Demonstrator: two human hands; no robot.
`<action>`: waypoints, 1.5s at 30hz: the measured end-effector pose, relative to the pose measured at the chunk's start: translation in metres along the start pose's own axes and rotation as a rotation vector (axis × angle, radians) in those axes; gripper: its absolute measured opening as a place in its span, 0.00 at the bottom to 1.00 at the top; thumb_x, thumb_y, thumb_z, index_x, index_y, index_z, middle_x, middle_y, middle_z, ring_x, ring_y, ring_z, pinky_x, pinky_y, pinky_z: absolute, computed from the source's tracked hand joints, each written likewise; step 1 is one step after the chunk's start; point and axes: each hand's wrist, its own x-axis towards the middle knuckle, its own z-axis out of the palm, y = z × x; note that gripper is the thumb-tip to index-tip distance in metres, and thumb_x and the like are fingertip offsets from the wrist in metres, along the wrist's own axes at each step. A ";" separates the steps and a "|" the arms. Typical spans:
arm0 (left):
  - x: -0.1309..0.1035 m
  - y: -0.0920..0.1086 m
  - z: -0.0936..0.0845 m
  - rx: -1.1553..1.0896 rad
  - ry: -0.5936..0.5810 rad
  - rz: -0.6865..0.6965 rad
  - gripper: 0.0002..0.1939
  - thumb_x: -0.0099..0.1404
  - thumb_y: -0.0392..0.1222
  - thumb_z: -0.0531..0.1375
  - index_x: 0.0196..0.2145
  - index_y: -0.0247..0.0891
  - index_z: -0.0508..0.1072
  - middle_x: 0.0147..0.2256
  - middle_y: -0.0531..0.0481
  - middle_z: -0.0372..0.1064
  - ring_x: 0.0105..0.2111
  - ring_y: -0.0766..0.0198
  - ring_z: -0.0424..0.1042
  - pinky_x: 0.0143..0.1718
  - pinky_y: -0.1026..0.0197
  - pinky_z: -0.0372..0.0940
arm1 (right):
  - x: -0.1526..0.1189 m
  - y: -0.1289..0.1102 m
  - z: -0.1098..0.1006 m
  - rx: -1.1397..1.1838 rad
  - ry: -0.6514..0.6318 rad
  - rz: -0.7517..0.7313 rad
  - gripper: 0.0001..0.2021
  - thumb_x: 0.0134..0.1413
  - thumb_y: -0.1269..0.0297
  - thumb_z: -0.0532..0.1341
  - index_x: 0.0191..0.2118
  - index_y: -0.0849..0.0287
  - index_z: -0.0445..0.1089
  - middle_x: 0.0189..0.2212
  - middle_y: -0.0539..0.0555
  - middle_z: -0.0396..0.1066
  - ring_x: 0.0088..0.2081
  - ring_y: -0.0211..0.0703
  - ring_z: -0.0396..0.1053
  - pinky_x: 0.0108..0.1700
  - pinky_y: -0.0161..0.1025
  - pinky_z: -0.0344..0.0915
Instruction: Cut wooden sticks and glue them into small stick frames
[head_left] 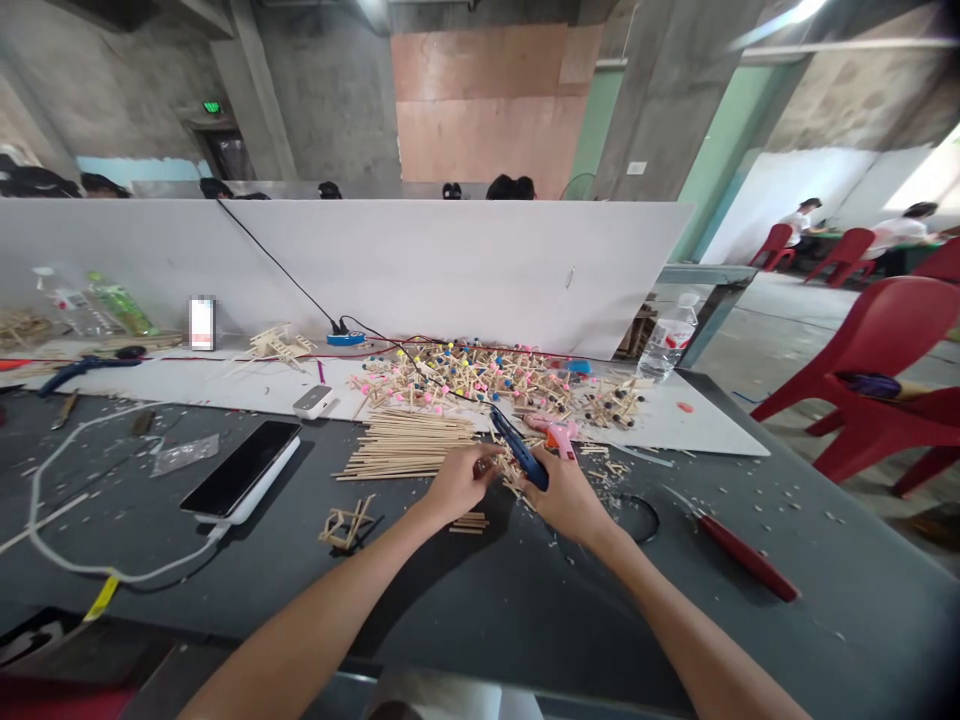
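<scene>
My right hand [570,497] is closed around a dark blue hand tool [519,450] with a narrow dark end pointing away from me. The tool's exact kind is unclear. Left of it, my left hand [463,484] has its fingers pinched together; whatever they hold is too small to make out. Beyond my left hand lies a pile of thin wooden sticks [409,443]. A few short sticks [469,523] rest just below that hand. Beside the blue tool is a pink glue gun [560,434], partly hidden. Short stick offcuts [517,480] lie scattered under my hands.
Many short sticks with coloured ends [480,372] are heaped against the white partition [450,260]. A red-handled knife [742,555] lies at right, a water bottle [670,335] behind it. At left are a phone [244,465] with a white cable and a small stick frame [347,525].
</scene>
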 end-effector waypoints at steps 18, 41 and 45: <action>0.003 0.010 0.008 -0.625 -0.013 -0.239 0.18 0.62 0.54 0.60 0.28 0.34 0.70 0.18 0.54 0.65 0.16 0.68 0.65 0.18 0.67 0.57 | 0.004 0.005 -0.001 0.077 -0.013 0.127 0.09 0.50 0.65 0.61 0.39 0.60 0.70 0.29 0.53 0.73 0.30 0.44 0.68 0.33 0.36 0.59; 0.003 0.030 -0.047 -1.101 -0.085 -0.225 0.16 0.61 0.51 0.63 0.31 0.34 0.66 0.34 0.43 0.76 0.26 0.60 0.76 0.21 0.65 0.62 | -0.005 -0.007 -0.009 0.783 -0.064 0.092 0.22 0.47 0.58 0.65 0.49 0.58 0.68 0.35 0.51 0.72 0.25 0.38 0.67 0.31 0.37 0.67; -0.004 0.038 -0.036 -1.026 -0.312 -0.228 0.17 0.62 0.53 0.62 0.32 0.34 0.67 0.35 0.38 0.76 0.28 0.57 0.77 0.22 0.64 0.64 | -0.009 -0.017 -0.003 0.937 -0.181 0.083 0.18 0.45 0.56 0.67 0.40 0.60 0.67 0.26 0.48 0.69 0.25 0.37 0.66 0.29 0.36 0.67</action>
